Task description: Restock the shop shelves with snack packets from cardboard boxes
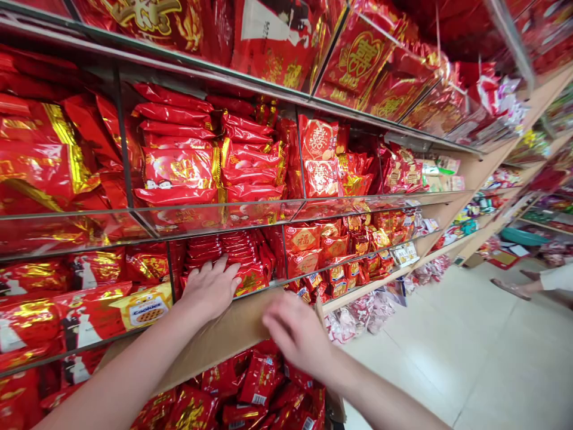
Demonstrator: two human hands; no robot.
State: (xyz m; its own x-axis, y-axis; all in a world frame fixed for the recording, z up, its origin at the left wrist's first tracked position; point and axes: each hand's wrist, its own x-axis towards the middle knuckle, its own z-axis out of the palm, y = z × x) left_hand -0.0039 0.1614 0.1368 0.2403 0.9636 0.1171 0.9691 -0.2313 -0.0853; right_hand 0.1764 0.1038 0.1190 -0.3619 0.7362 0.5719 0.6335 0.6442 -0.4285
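My left hand (212, 289) reaches to the lower shelf with its fingers spread, resting at the front of a row of stacked red packets (250, 278). No packet is gripped in it. My right hand (299, 331) is above the edge of an open cardboard box, slightly blurred, its fingers loosely bent and the thumb apart. Nothing shows in it. Below both hands, the cardboard box (219, 337) holds a loose heap of red snack packets (257, 379) with gold print, some with barcodes showing.
Clear shelf fronts (233, 213) and dividers split the shelves into bays of red and gold packets. A yellow cookie packet (145, 307) lies left of my left hand. Pale floor tiles (421, 352) stretch to the right, where a person's foot (514, 288) shows.
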